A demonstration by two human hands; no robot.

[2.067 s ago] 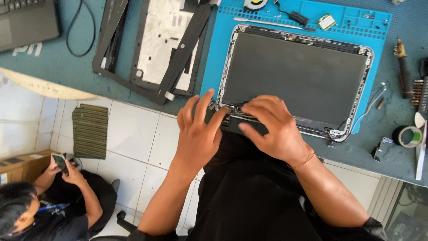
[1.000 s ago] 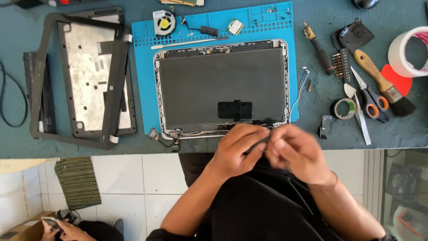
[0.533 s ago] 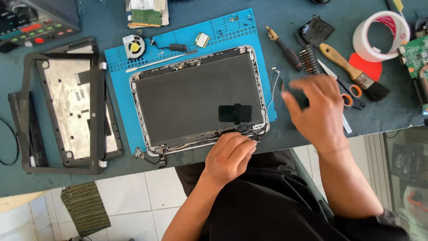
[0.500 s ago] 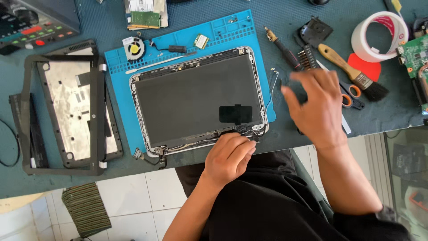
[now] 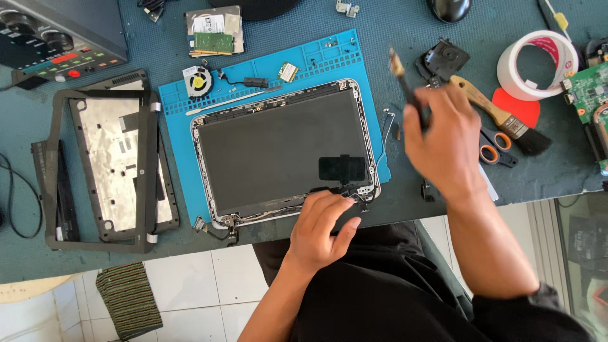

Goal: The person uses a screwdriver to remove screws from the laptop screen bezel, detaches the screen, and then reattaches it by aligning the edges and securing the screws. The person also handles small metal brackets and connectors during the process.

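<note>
Your left hand (image 5: 320, 229) rests loosely curled on the near edge of the one laptop screen (image 5: 283, 151), which lies flat on the blue mat (image 5: 183, 120). Your right hand (image 5: 443, 142) grips one screwdriver (image 5: 405, 85), held above the table beside one brush (image 5: 500, 117) and one pair of scissors (image 5: 494, 151)

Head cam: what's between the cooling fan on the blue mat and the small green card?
A small black part with thin wires running back to the cooling fan lies on the blue mat, short of the small green card. Head view shows it.
</note>
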